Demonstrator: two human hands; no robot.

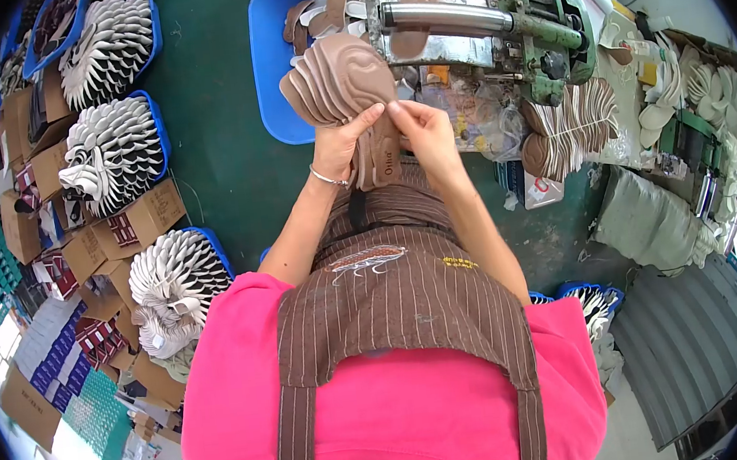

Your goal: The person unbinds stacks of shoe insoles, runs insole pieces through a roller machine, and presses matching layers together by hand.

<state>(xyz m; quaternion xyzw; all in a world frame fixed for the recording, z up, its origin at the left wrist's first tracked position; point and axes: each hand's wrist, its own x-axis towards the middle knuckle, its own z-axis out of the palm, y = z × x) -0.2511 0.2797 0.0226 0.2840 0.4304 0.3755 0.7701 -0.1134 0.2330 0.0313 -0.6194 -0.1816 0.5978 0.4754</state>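
A fanned stack of brown shoe insoles (pixel 343 77) is held in front of my apron, forefoot ends pointing away from me. My left hand (pixel 340 150) is closed round the middle of the stack, thumb on top. At the right edge of the insoles, my right hand (pixel 431 138) has its thumb and fingers pinched together on the same stack. Dark lettering shows on the heel of the top insole. Just beyond the stack stands a blue tub (pixel 272 106) with brown and white insoles inside.
A green machine with a shiny metal roller (pixel 446 17) stands beyond my right hand. Another row of brown insoles (pixel 571 126) lies on the bench to the right. Blue baskets of white insoles (pixel 113 153) and cardboard boxes (pixel 141 218) line the left side.
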